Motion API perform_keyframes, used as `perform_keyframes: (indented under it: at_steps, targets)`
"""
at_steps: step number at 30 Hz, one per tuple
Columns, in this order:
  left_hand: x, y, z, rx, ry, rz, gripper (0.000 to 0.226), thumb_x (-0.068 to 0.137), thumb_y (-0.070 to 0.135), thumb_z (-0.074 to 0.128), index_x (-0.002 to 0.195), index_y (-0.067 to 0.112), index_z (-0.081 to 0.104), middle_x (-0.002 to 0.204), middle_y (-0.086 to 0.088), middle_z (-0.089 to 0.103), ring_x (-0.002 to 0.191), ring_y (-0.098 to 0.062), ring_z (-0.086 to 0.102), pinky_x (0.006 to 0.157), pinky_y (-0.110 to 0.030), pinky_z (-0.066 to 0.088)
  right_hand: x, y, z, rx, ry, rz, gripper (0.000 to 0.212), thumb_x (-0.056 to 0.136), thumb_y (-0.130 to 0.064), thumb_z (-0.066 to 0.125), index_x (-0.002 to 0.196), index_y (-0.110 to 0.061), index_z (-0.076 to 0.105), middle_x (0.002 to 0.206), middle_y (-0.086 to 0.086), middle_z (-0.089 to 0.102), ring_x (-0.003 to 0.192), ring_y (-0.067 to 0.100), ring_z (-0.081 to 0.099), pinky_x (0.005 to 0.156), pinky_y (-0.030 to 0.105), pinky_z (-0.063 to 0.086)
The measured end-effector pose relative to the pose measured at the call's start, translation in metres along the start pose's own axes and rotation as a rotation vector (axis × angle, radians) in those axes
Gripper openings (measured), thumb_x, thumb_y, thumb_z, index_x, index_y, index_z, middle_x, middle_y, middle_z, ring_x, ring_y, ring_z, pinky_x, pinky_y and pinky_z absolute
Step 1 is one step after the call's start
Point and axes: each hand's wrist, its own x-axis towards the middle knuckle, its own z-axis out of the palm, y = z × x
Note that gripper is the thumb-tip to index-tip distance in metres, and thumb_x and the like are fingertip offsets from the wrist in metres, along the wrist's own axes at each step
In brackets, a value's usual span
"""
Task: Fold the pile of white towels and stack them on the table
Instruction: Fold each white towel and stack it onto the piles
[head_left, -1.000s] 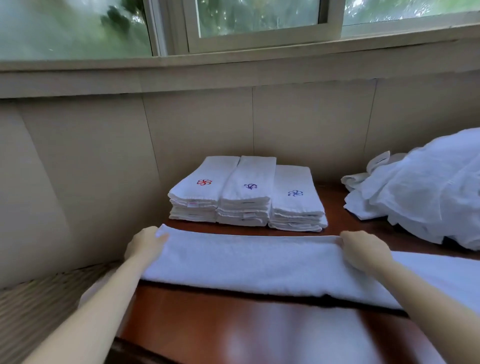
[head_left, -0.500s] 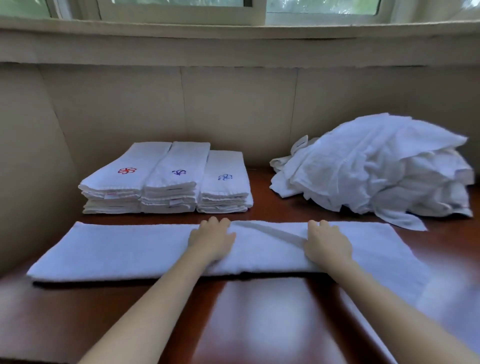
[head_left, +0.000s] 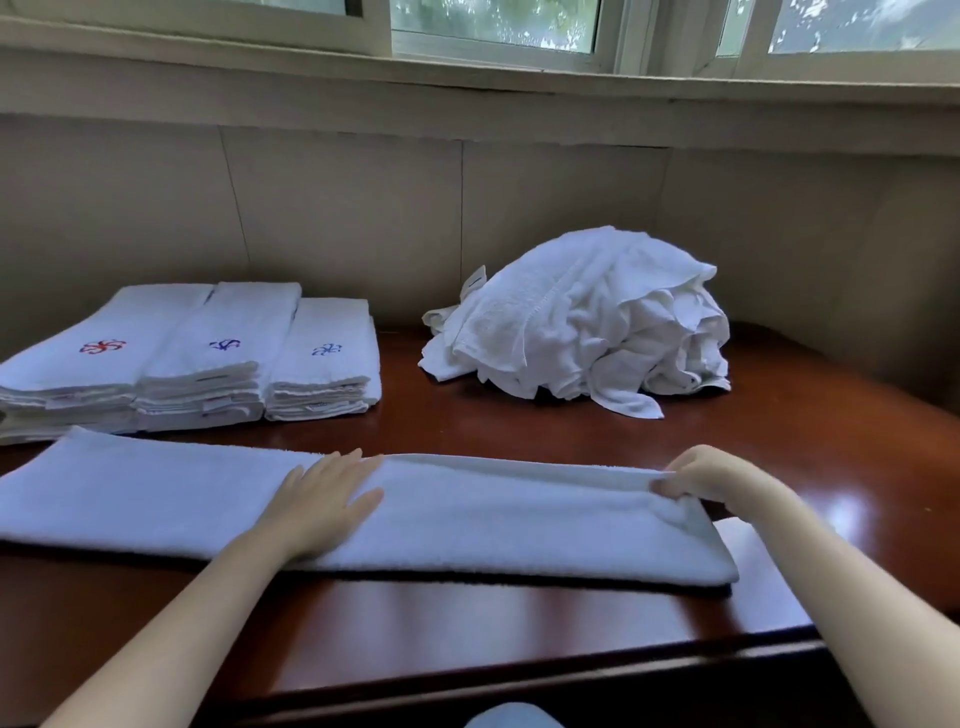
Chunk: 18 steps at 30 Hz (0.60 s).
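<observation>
A long white towel (head_left: 493, 514), folded lengthwise, lies across the dark wooden table (head_left: 519, 618) in front of me. My left hand (head_left: 324, 496) rests flat on its middle, fingers straight. At the towel's right end, the far corner is pinched by my right hand (head_left: 711, 473) and raised slightly off the table. Three stacks of folded white towels (head_left: 187, 358) with red and blue embroidered marks stand at the back left. A heap of unfolded white towels (head_left: 587, 322) sits at the back right.
A beige panelled wall (head_left: 467, 208) and a window sill close off the table's far side. The table's front edge (head_left: 519, 675) runs just below my forearms. Its right end curves away near the wall.
My right hand slid from the towel's middle to its right end and took hold of the corner. My left hand stayed pressing near the middle. The view shifted right.
</observation>
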Motion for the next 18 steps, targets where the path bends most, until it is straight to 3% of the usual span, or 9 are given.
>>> perform_keyframes:
  at_steps: [3,6,10,13,15,18]
  targets:
    - [-0.003,0.004,-0.003,0.017,-0.034,0.005,0.054,0.099,0.055,0.020,0.150,0.042,0.007,0.160,0.012,0.000,0.147,-0.010,-0.002,0.118,-0.039,0.000,0.015,0.007,0.016,-0.080,0.355,-0.028,0.034,0.084,-0.023,0.067,0.061,-0.011,0.044,0.070,0.006,0.056,0.064,0.023,0.047,0.050,0.025,0.029]
    - [-0.005,0.006,-0.005,0.023,-0.043,-0.006,0.056,0.098,0.057,0.020,0.150,0.043,0.006,0.160,0.011,-0.002,0.147,-0.010,-0.003,0.118,-0.040,-0.002,0.018,0.002,0.033,-0.143,0.500,-0.033,0.023,0.091,-0.025,0.056,0.079,-0.010,0.044,0.103,0.015,0.060,0.086,0.030,0.050,0.066,0.030,0.037]
    - [-0.010,0.012,-0.004,0.039,-0.036,-0.046,0.057,0.097,0.058,0.019,0.150,0.043,0.004,0.161,0.010,-0.003,0.147,-0.010,-0.004,0.118,-0.043,-0.002,0.014,-0.003,0.047,-0.372,0.583,-0.070,0.003,0.095,-0.012,0.043,0.097,-0.013,0.040,0.107,0.013,0.061,0.086,0.031,0.054,0.064,0.031,0.039]
    - [-0.013,0.018,-0.005,0.086,-0.066,-0.121,0.057,0.097,0.059,0.014,0.150,0.044,-0.002,0.161,0.007,-0.008,0.148,-0.015,-0.006,0.116,-0.051,-0.003,0.004,-0.017,0.052,-0.658,0.615,0.002,0.034,0.092,-0.010,0.047,0.124,-0.012,0.038,0.119,0.013,0.050,0.101,0.032,0.057,0.070,0.033,0.046]
    - [-0.009,0.029,-0.006,0.163,-0.095,-0.192,0.056,0.098,0.056,0.011,0.150,0.042,-0.005,0.161,0.001,-0.010,0.148,-0.022,-0.007,0.113,-0.057,-0.002,-0.004,-0.042,0.063,-0.848,0.621,0.006,0.039,0.090,-0.015,0.050,0.128,-0.015,0.041,0.129,0.014,0.042,0.114,0.034,0.049,0.089,0.039,0.045]
    - [-0.005,0.057,-0.004,0.106,-0.089,-0.161,0.054,0.101,0.043,0.012,0.152,0.032,-0.003,0.161,-0.004,-0.009,0.148,-0.022,-0.004,0.114,-0.056,0.001,-0.017,-0.091,0.115,-0.768,0.509,-0.328,0.033,0.091,-0.015,0.046,0.124,-0.015,0.050,0.131,0.011,0.043,0.121,0.033,0.042,0.100,0.044,0.034]
